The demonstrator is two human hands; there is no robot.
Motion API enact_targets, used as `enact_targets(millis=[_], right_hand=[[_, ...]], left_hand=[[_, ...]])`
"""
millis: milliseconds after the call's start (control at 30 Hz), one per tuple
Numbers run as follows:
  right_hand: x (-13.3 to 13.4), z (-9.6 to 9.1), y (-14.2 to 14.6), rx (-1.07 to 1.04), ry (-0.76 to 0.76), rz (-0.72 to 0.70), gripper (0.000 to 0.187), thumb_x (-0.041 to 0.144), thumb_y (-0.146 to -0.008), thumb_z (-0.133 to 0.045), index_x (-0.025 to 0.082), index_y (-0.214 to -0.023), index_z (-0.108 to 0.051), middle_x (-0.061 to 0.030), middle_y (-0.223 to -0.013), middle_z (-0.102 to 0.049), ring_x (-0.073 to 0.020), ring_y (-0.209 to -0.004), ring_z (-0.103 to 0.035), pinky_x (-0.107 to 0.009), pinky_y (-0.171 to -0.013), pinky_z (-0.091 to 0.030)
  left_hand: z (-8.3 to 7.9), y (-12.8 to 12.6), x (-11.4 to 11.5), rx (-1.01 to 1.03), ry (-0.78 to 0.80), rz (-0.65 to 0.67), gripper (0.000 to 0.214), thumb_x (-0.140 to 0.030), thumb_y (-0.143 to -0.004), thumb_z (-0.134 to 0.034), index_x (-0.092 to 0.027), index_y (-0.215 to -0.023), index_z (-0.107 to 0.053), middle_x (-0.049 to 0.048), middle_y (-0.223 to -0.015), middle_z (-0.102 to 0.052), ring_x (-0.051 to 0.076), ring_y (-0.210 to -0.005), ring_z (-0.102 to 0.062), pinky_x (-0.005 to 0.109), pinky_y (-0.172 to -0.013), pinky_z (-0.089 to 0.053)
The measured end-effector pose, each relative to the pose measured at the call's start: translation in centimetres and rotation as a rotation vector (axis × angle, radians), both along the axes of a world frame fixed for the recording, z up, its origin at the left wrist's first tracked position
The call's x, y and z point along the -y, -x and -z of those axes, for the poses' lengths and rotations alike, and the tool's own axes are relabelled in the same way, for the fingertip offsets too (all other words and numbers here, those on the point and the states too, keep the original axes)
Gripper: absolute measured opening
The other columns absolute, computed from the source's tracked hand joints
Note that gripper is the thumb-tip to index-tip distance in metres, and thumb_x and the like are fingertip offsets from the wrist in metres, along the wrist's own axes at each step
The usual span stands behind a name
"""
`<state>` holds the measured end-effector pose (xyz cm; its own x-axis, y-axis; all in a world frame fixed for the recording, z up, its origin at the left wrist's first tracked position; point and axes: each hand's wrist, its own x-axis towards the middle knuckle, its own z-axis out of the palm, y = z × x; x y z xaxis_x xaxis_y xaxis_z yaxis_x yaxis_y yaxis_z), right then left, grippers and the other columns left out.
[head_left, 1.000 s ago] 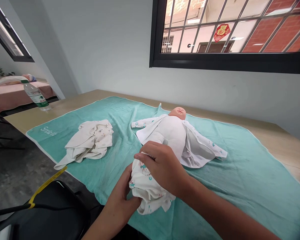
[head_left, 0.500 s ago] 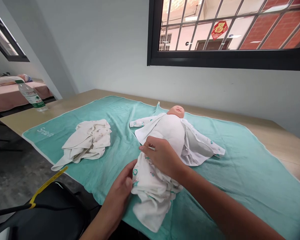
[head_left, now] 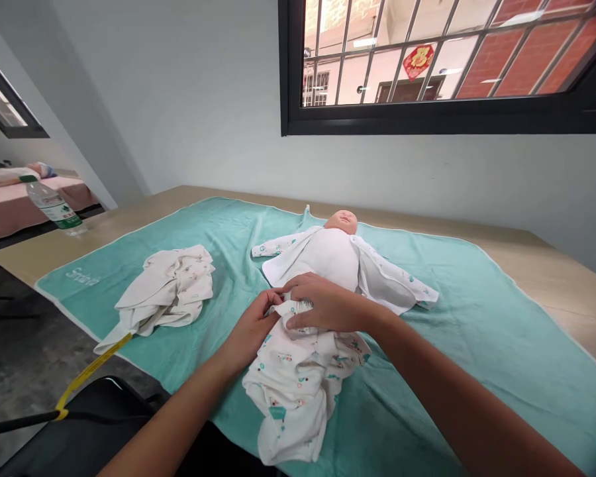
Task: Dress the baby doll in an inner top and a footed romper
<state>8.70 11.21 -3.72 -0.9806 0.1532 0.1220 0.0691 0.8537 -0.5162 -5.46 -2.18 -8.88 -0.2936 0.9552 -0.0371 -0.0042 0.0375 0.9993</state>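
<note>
A baby doll (head_left: 342, 222) lies on its back on a teal blanket (head_left: 467, 318), its head toward the wall. A white jacket (head_left: 392, 271) with patterned sleeves hangs open around its torso. White patterned baby pants (head_left: 298, 384) are bunched over the doll's lower end, which they hide. My left hand (head_left: 258, 324) grips the upper left edge of the pants. From the right, my right hand (head_left: 322, 301) pinches the same waist edge, with its fingertips close to those of my left hand.
A crumpled off-white patterned garment (head_left: 171, 285) lies on the blanket's left side. At the table's far left corner stands a water bottle (head_left: 54, 205). A black chair (head_left: 104, 411) with a yellow-tagged strap (head_left: 92, 371) is below the near left edge. A barred window (head_left: 422, 59) is above.
My left hand has moved up from the side of the pants to their waist edge, beside my right hand. The pants have spread flatter. The view has shifted slightly.
</note>
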Motion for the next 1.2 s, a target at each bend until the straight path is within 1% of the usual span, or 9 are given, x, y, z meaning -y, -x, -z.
enact_targets(millis=[200,367,533,633,733,833,933,1033,1200], right_hand=[[-0.7,2.0,0.8,-0.092,-0.066,0.325,0.014,0.03,-0.088,-0.054,0.019,-0.079,-0.055,0.0011,-0.073,-0.058,-0.0138,-0.067,-0.049,-0.026,-0.062,-0.033],[-1.3,2.5,1.3,-0.157,0.058,0.479,0.019,0.036,-0.089,-0.052,0.02,-0.079,-0.049,0.0018,-0.074,-0.056,-0.0137,-0.068,-0.049,-0.026,-0.062,-0.033],[-3.3,-0.9,-1.7,0.075,0.246,0.287,0.027,0.046,-0.082,-0.057,0.02,-0.078,-0.061,0.0019,-0.074,-0.059,-0.0132,-0.065,-0.048,-0.026,-0.057,-0.034],[-5.0,-2.9,-4.3,0.204,0.29,0.236,0.021,0.041,-0.079,-0.061,0.022,-0.083,-0.07,-0.0002,-0.081,-0.067,-0.0152,-0.072,-0.055,-0.026,-0.06,-0.037],[-5.8,-3.4,-5.6,0.276,0.281,0.201,0.017,0.036,-0.073,-0.067,0.024,-0.084,-0.073,0.0001,-0.085,-0.07,-0.0162,-0.074,-0.059,-0.026,-0.061,-0.039],[-5.1,-2.9,-5.2,0.285,0.221,0.145,0.018,0.038,-0.068,-0.072,0.023,-0.077,-0.071,0.0024,-0.074,-0.066,-0.0138,-0.065,-0.055,-0.026,-0.056,-0.036],[-3.8,-2.2,-4.0,0.287,0.1,0.167,0.026,0.038,-0.066,-0.072,0.019,-0.058,-0.057,0.0043,-0.058,-0.051,-0.0104,-0.052,-0.042,-0.026,-0.049,-0.028],[-3.1,-2.1,-3.6,0.219,-0.085,0.307,0.026,0.029,-0.068,-0.067,0.018,-0.053,-0.049,0.001,-0.063,-0.05,-0.0122,-0.058,-0.043,-0.027,-0.051,-0.026],[-3.4,-2.3,-4.1,0.13,-0.306,0.558,0.008,0.018,-0.073,-0.058,0.016,-0.066,-0.059,-0.0075,-0.094,-0.055,-0.015,-0.069,-0.048,-0.028,-0.054,-0.029]], left_hand=[[0.5,0.2,-2.0,-0.109,0.061,-0.119,0.018,-0.037,-0.085,-0.055,-0.021,-0.092,-0.05,-0.0055,-0.073,-0.053,0.01,-0.063,-0.047,0.022,-0.059,-0.039],[1.0,1.5,-5.9,-0.282,-0.001,-0.135,0.012,-0.031,-0.086,-0.05,-0.022,-0.095,-0.05,-0.0073,-0.065,-0.044,0.012,-0.059,-0.043,0.023,-0.057,-0.037],[1.7,1.8,-6.4,-0.458,-0.118,-0.059,0.021,-0.03,-0.086,-0.051,-0.021,-0.104,-0.058,0.002,-0.103,-0.061,0.019,-0.097,-0.056,0.03,-0.09,-0.042],[1.8,2.1,-5.4,-0.517,-0.207,-0.021,0.024,-0.035,-0.086,-0.055,-0.021,-0.105,-0.06,0.0065,-0.123,-0.056,0.022,-0.121,-0.048,0.034,-0.108,-0.032],[0.6,2.0,-5.3,-0.559,-0.213,0.054,0.022,-0.037,-0.084,-0.059,-0.022,-0.101,-0.059,0.008,-0.144,-0.044,0.025,-0.134,-0.039,0.037,-0.109,-0.032],[-1.2,1.4,-6.3,-0.598,-0.191,0.212,0.014,-0.033,-0.083,-0.059,-0.023,-0.092,-0.055,0.0069,-0.151,-0.039,0.027,-0.136,-0.037,0.037,-0.096,-0.044],[-2.3,1.0,-7.9,-0.691,-0.204,0.265,0.006,-0.021,-0.081,-0.052,-0.023,-0.086,-0.052,0.0065,-0.139,-0.055,0.026,-0.128,-0.047,0.041,-0.099,-0.041],[-2.4,1.2,-9.4,-0.804,-0.16,0.166,0.012,-0.02,-0.082,-0.046,-0.024,-0.091,-0.053,0.0043,-0.122,-0.066,0.023,-0.11,-0.059,0.039,-0.095,-0.041],[-2.0,1.9,-11.6,-0.939,-0.072,-0.015,0.013,-0.037,-0.085,-0.051,-0.024,-0.085,-0.053,-0.0003,-0.085,-0.069,0.019,-0.074,-0.058,0.03,-0.07,-0.043]])
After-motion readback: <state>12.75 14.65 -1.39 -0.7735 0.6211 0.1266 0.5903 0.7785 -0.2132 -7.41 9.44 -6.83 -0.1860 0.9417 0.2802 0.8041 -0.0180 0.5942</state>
